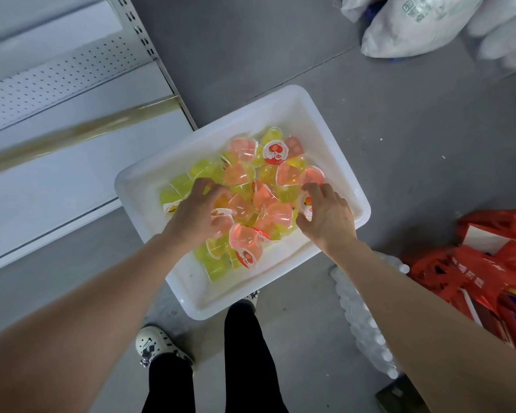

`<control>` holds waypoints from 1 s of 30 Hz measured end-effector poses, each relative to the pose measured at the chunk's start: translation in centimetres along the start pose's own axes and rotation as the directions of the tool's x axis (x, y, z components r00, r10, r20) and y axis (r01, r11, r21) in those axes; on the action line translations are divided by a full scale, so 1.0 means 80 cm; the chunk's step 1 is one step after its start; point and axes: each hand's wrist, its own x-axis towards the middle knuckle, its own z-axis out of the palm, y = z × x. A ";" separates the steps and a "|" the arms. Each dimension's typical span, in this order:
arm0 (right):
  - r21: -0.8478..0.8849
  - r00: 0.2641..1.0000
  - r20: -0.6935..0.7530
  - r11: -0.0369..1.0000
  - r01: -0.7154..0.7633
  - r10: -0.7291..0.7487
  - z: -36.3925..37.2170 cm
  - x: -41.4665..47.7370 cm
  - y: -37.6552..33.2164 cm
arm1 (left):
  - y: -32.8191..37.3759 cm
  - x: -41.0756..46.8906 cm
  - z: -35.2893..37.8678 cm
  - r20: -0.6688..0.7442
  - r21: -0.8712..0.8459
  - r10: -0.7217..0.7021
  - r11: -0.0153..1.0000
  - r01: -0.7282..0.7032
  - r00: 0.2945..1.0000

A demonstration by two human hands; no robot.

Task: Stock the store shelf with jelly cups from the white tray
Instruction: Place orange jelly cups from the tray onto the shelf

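A white tray (337, 138) lies on the grey floor in front of me, holding several pink and yellow-green jelly cups (245, 177) in a loose heap. My left hand (195, 214) reaches into the left side of the heap, fingers curled over cups there; what it grips is hidden under the palm. My right hand (325, 216) is at the tray's right side, its fingers closed around a jelly cup with a white and orange lid (306, 204). The store shelf (57, 180) is at the left, white and bare.
White sacks (414, 28) lie on the floor at the top right. Red bags (483, 272) sit at the right, with a pack of water bottles (367, 320) beside my right forearm. My legs and a white shoe (155, 345) are just below the tray.
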 end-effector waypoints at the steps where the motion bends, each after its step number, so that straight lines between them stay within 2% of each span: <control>1: 0.009 1.000 -0.002 1.000 0.004 -0.004 -0.002 0.000 -0.003 | -0.003 -0.004 -0.003 0.001 -0.038 -0.022 0.999 0.022 1.000; 5: 0.038 0.999 -0.025 0.999 0.034 -0.033 -0.019 0.000 -0.019 | -0.001 -0.018 -0.023 0.010 -0.079 -0.051 0.996 0.052 0.999; 8: 0.037 0.997 -0.049 0.998 0.056 -0.054 -0.042 -0.003 -0.035 | 0.012 -0.032 -0.045 -0.031 -0.058 -0.029 0.998 0.027 0.999; 11: 0.029 0.992 -0.099 0.997 0.076 -0.073 -0.072 -0.011 -0.059 | 0.031 -0.049 -0.078 -0.075 -0.064 -0.083 0.995 0.079 0.994; 14: -0.026 0.979 -0.157 0.992 0.123 -0.126 -0.109 -0.024 -0.091 | 0.051 -0.074 -0.120 -0.104 -0.001 -0.099 0.995 0.100 0.990; 18: -0.086 0.957 -0.232 0.984 0.158 -0.174 -0.157 -0.050 -0.145 | 0.067 -0.124 -0.178 -0.188 0.078 -0.048 0.995 0.064 0.981; 22: -0.121 0.909 -0.347 0.972 0.200 -0.230 -0.200 -0.080 -0.210 | 0.063 -0.186 -0.238 -0.267 0.068 0.009 0.998 0.009 0.964; 27: -0.169 0.816 -0.484 0.949 0.267 -0.316 -0.261 -0.117 -0.306 | 0.044 -0.270 -0.320 -0.328 0.095 0.106 0.992 -0.079 0.939; 30: -0.190 0.761 -0.533 0.928 0.320 -0.371 -0.298 -0.135 -0.370 | 0.030 -0.318 -0.371 -0.392 0.115 0.114 0.991 -0.074 0.913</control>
